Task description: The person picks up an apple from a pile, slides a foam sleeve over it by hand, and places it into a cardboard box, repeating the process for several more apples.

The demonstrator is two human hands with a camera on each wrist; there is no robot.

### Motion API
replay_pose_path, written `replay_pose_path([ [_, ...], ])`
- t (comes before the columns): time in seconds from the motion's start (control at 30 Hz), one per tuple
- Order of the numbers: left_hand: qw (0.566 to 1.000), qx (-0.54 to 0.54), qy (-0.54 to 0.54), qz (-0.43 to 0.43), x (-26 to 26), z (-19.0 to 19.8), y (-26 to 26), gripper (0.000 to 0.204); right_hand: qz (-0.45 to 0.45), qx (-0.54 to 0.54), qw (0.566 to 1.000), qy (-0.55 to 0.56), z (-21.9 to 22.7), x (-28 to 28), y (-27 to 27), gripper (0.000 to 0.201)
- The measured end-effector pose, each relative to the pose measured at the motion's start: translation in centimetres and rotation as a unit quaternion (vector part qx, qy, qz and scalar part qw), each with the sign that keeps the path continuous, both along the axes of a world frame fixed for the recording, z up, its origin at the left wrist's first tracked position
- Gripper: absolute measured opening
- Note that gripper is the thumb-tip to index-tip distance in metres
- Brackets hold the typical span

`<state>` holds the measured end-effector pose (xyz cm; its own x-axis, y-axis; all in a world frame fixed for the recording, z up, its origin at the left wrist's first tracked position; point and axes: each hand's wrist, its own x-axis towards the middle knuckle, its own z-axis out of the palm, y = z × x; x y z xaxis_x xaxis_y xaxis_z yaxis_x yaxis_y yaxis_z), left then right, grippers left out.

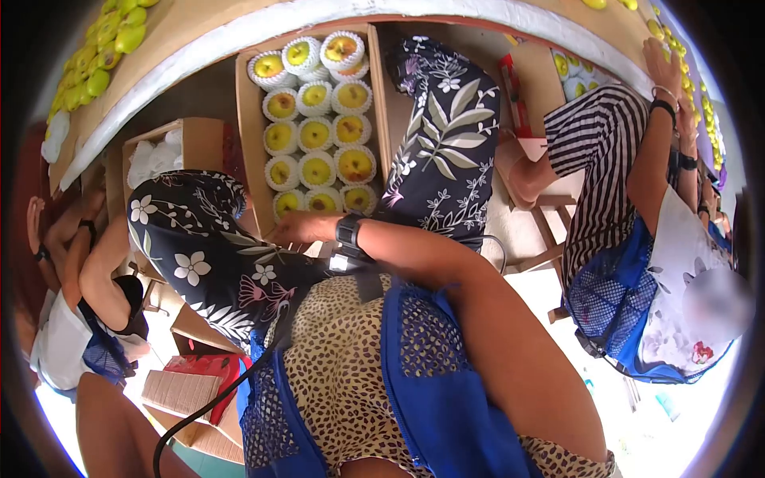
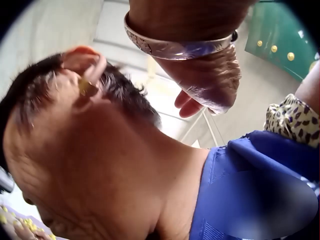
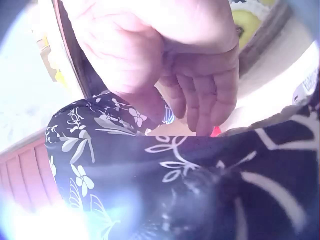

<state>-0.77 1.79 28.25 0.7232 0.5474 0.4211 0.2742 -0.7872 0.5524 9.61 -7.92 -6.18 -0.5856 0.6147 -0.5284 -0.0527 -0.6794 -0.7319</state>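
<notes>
Head view: the right hand [image 1: 301,229] is released beside the box [image 1: 253,155] of apples [image 1: 316,170]; left hand [image 2: 207,82], cannot tell.

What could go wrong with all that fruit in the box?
The open box sits between the person's legs, so a bump might jolt it and knock out some fruit. The right hand is near the closest row and could nudge a piece. Some pieces have brown patches, so they might be bruised and spoil.

apples [image 1: 317,170] sit in a box [image 1: 251,143] (between legs [image 1: 446,135]).
</notes>
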Motion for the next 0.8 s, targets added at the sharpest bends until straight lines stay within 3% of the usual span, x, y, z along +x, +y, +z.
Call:
replay_pose_path([
  [0.1, 1.000, -0.006, 0.011, 0.001, 0.8, -0.4, 0.3, 0.024, 0.014, 0.048, 0.999, 0.001, -0.6, -0.3, 0.2, 0.018],
  [0.33, 1.000, -0.017, 0.012, 0.001, 1.0, -0.8, 0.1, 0.023, 0.009, -0.045, 0.998, 0.030, 0.5, -0.2, 0.8, 0.016],
  [0.43, 1.000, -0.020, 0.007, 0.004, 0.6, -0.8, -0.1, 0.023, 0.067, -0.048, 0.997, -0.002, 1.0, 0.2, 1.3, 0.029],
  [0.8, 1.000, -0.013, -0.021, 0.014, -1.1, 0.1, -1.1, 0.021, 0.049, -0.088, 0.995, -0.005, 2.1, 0.5, 1.3, 0.035],
])
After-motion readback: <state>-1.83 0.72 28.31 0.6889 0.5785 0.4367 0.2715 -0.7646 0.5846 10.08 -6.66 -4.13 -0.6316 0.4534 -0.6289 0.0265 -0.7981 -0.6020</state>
